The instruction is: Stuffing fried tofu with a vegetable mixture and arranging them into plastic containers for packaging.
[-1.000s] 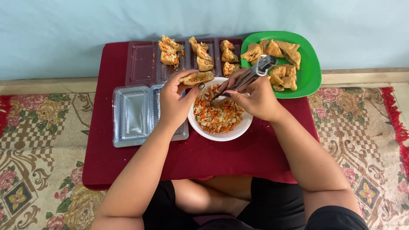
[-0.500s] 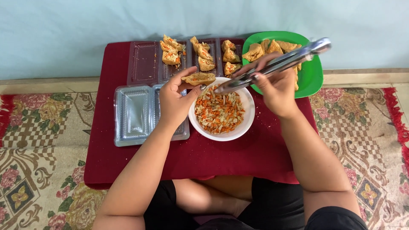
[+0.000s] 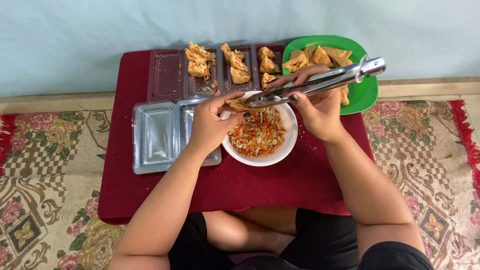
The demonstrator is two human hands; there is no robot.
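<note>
My left hand (image 3: 211, 124) holds a fried tofu piece (image 3: 239, 104) over the rim of a white bowl (image 3: 287, 142) of shredded carrot and cabbage filling (image 3: 257, 134). My right hand (image 3: 317, 106) grips metal tongs (image 3: 320, 83), whose tips press into the opening of the tofu piece. A few shreds hang under the tong tips. Both hands hover above the bowl on the low table covered with a dark red cloth (image 3: 280, 185).
A green plate (image 3: 367, 89) of fried tofu triangles sits at the back right. Clear plastic trays (image 3: 167, 75) at the back hold several stuffed pieces (image 3: 199, 62). An empty clear tray (image 3: 154, 136) lies left of the bowl. Patterned carpet (image 3: 45, 165) surrounds the table.
The tongs rose out of the bowl, swung up to the right, and now their tips have come back down into the tofu piece held in my left hand.
</note>
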